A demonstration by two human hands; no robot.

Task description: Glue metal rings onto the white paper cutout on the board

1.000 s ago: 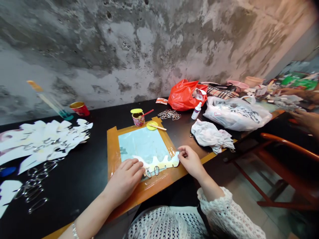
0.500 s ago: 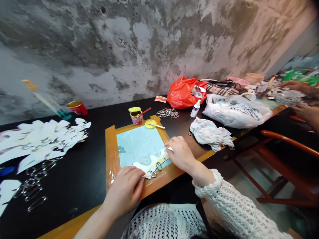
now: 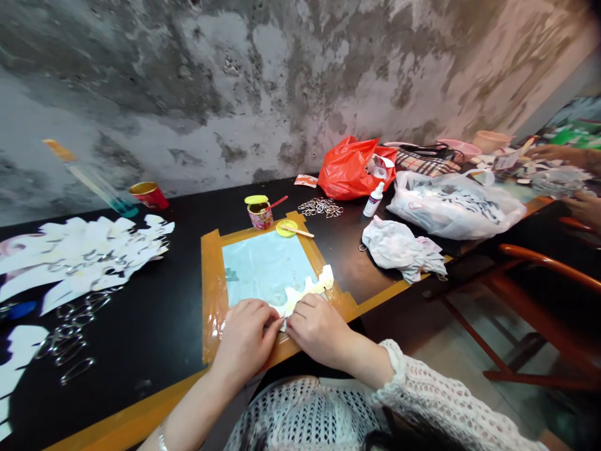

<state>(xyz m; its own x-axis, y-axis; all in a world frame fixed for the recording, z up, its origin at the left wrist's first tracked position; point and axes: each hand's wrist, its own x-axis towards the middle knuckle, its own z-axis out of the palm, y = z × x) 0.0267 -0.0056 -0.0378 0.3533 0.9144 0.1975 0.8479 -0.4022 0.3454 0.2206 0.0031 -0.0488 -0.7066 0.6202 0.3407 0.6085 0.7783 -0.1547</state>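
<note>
A white-and-yellowish strip with a scalloped edge (image 3: 310,289) lies along the near edge of a pale blue sheet (image 3: 263,266), its right end reaching past the sheet. My left hand (image 3: 248,331) pinches the strip's left end, thumb and fingers together. Close beside it, my right hand (image 3: 318,327) grips the strip's lower edge with curled fingers. Both sets of fingertips nearly meet. The metal loops on the strip are hidden behind my hands.
Brown tape (image 3: 211,294) frames the sheet. Beyond stand an open tin (image 3: 260,216), a yellow lid with a stick (image 3: 285,228), metal loops (image 3: 320,207) and a small white bottle (image 3: 373,200). White cut pieces (image 3: 84,254) cover the left. Another person's hand (image 3: 556,153) works far right.
My right hand has moved left along the strip, from its right end to beside my left hand. The strip's right end is now uncovered, and the metal loops are covered.
</note>
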